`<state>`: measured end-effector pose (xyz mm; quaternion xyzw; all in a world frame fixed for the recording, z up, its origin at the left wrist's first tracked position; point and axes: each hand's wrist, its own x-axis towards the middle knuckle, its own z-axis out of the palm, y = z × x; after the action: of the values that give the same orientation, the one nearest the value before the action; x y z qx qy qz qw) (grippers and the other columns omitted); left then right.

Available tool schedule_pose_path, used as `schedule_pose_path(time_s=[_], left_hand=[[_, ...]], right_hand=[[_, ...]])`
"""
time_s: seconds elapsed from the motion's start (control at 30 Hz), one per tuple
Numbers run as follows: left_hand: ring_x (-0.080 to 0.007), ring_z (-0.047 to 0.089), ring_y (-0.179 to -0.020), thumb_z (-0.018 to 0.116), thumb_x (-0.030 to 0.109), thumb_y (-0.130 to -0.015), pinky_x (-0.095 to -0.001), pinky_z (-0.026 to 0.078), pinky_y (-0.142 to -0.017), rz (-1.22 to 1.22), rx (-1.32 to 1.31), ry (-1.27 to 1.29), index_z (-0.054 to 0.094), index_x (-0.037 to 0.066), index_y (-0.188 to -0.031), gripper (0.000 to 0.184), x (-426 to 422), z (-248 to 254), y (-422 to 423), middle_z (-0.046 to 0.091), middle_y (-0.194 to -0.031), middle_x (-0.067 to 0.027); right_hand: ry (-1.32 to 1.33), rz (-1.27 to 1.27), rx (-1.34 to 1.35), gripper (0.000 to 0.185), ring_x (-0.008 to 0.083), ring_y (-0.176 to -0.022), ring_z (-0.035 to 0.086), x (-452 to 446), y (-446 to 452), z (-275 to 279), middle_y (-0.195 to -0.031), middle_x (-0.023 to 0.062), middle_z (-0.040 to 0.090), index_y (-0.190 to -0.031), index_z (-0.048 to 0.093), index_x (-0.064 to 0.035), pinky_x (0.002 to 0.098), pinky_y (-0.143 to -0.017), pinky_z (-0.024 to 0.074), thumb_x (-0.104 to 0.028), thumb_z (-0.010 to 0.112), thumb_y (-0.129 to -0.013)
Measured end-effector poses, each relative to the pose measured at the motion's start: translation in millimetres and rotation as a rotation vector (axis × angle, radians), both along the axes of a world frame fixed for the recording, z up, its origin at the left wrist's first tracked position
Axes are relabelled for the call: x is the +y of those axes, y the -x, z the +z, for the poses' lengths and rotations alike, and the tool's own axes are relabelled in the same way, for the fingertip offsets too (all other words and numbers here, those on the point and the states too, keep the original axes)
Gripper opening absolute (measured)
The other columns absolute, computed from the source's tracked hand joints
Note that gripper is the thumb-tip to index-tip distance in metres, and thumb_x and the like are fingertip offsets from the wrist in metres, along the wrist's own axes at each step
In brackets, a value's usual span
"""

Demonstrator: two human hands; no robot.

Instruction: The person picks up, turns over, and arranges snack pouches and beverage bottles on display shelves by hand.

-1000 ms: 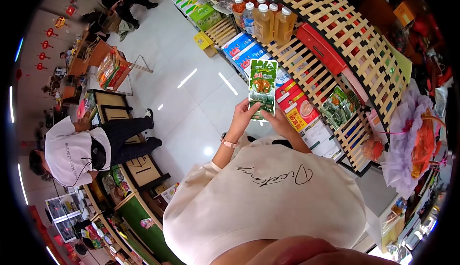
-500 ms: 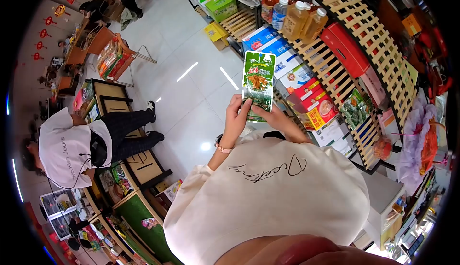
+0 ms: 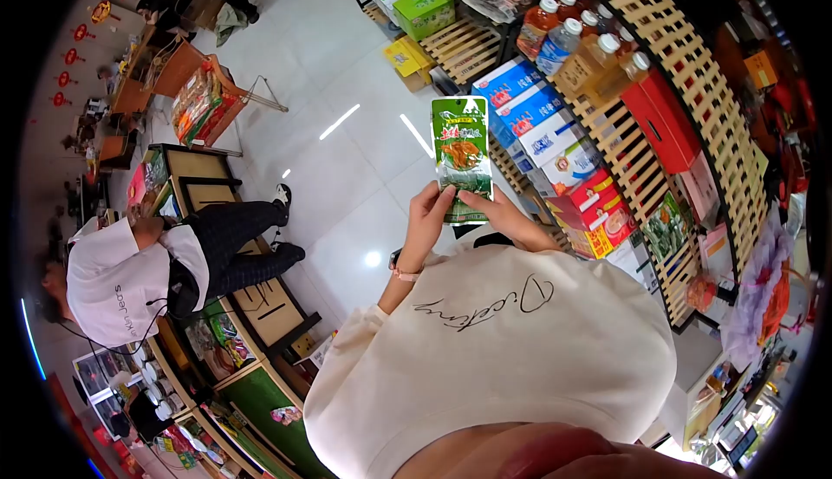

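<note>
A green snack packet (image 3: 462,149) with a food picture and Chinese lettering is held upright in front of my chest. My left hand (image 3: 425,219) is closed on its lower left edge, thumb on the front. On the lower right, my right hand (image 3: 504,216) grips the same packet, its thumb also across the front. The fingers behind the packet are hidden. A dark watch and a beaded bracelet (image 3: 404,273) sit on my left wrist.
Slatted wooden shelves (image 3: 598,123) on the right carry bottles (image 3: 589,63), milk cartons (image 3: 520,89) and a red box (image 3: 663,128). To the left a person in a white shirt (image 3: 130,280) stands beside low display shelves (image 3: 251,306). A yellow box (image 3: 409,61) rests on the tiled floor.
The shelves and bottles have shifted right in view as my head turned slightly left. Both hands still hold the packet, now a little further left and more squarely facing me.
</note>
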<state>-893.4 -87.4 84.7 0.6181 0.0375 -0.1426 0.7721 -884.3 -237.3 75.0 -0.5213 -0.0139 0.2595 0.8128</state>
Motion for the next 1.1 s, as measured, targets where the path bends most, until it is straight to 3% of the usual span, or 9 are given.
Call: schedule_pose_path(time_s=[0.27, 0.4, 0.5, 0.63, 0.8, 0.93, 1.1], left_hand=[[-0.0057, 0.051, -0.077, 0.049, 0.010, -0.085, -0.0197, 0.042, -0.066, 0.090, -0.073, -0.010, 0.050, -0.003, -0.104, 0.022, 69.7, 7.9, -136.5, 0.058, -0.090, -0.0031], [-0.0076, 0.052, -0.080, 0.049, 0.011, -0.085, -0.0224, 0.043, -0.068, 0.107, -0.115, -0.056, 0.048, -0.002, -0.106, 0.024, 95.5, 13.0, -198.8, 0.057, -0.095, -0.0043], [-0.0076, 0.052, -0.077, 0.049, 0.013, -0.085, -0.0226, 0.043, -0.067, 0.158, -0.062, 0.000, 0.049, -0.001, -0.104, 0.024, 117.0, 16.3, -226.6, 0.057, -0.091, -0.0035], [-0.0051, 0.049, -0.065, 0.053, 0.018, -0.084, -0.0202, 0.039, -0.055, 0.280, -0.007, 0.021, 0.054, 0.001, -0.093, 0.019, 146.2, 12.3, -264.0, 0.057, -0.078, -0.0001], [-0.0050, 0.050, -0.062, 0.054, 0.020, -0.084, -0.0198, 0.039, -0.053, 0.212, 0.045, -0.074, 0.056, 0.000, -0.090, 0.021, 205.7, -7.6, -328.2, 0.057, -0.074, 0.0001], [-0.0054, 0.051, -0.063, 0.055, 0.024, -0.083, -0.0205, 0.040, -0.054, 0.169, -0.020, -0.118, 0.059, -0.001, -0.088, 0.026, 261.0, -3.2, -387.8, 0.059, -0.074, -0.0017], [-0.0050, 0.050, -0.064, 0.055, 0.025, -0.083, -0.0215, 0.040, -0.055, 0.075, -0.027, -0.132, 0.060, -0.001, -0.088, 0.026, 340.4, 6.0, -467.6, 0.060, -0.074, -0.0019]], right_hand=[[-0.072, 0.132, 0.072, 0.029, 0.0118, -0.087, 0.053, 72.7, -145.4, 7.2, -0.094, 0.0052, 0.057, -0.103, 0.052, -0.0002, 0.0260, -0.076, 0.0429, -0.020, 0.053, -0.082], [-0.093, 0.205, 0.006, 0.028, 0.0133, -0.086, 0.055, 99.6, -210.5, 10.4, -0.094, 0.0064, 0.057, -0.103, 0.052, 0.0004, 0.0261, -0.075, 0.0436, -0.018, 0.053, -0.082], [-0.106, 0.288, 0.022, 0.028, 0.0138, -0.085, 0.055, 119.6, -242.5, 13.8, -0.094, 0.0066, 0.057, -0.103, 0.052, 0.0008, 0.0262, -0.074, 0.0442, -0.017, 0.053, -0.082], [-0.062, 0.394, 0.054, 0.032, 0.0122, -0.088, 0.052, 156.7, -278.1, 1.8, -0.096, 0.0053, 0.055, -0.107, 0.048, 0.0000, 0.0265, -0.077, 0.0428, -0.018, 0.055, -0.082], [0.044, 0.377, 0.014, 0.037, 0.0145, -0.093, 0.051, 205.8, -337.2, 1.8, -0.102, 0.0069, 0.054, -0.113, 0.044, -0.0011, 0.0276, -0.081, 0.0403, -0.020, 0.053, -0.083], [-0.003, 0.381, 0.128, 0.038, 0.0136, -0.094, 0.050, 261.3, -395.7, 1.4, -0.103, 0.0063, 0.053, -0.114, 0.043, -0.0010, 0.0273, -0.081, 0.0401, -0.021, 0.053, -0.084], [0.012, 0.336, 0.023, 0.036, 0.0112, -0.093, 0.049, 334.6, -469.0, 14.6, -0.100, 0.0045, 0.054, -0.112, 0.046, -0.0003, 0.0260, -0.080, 0.0402, -0.023, 0.051, -0.085]])
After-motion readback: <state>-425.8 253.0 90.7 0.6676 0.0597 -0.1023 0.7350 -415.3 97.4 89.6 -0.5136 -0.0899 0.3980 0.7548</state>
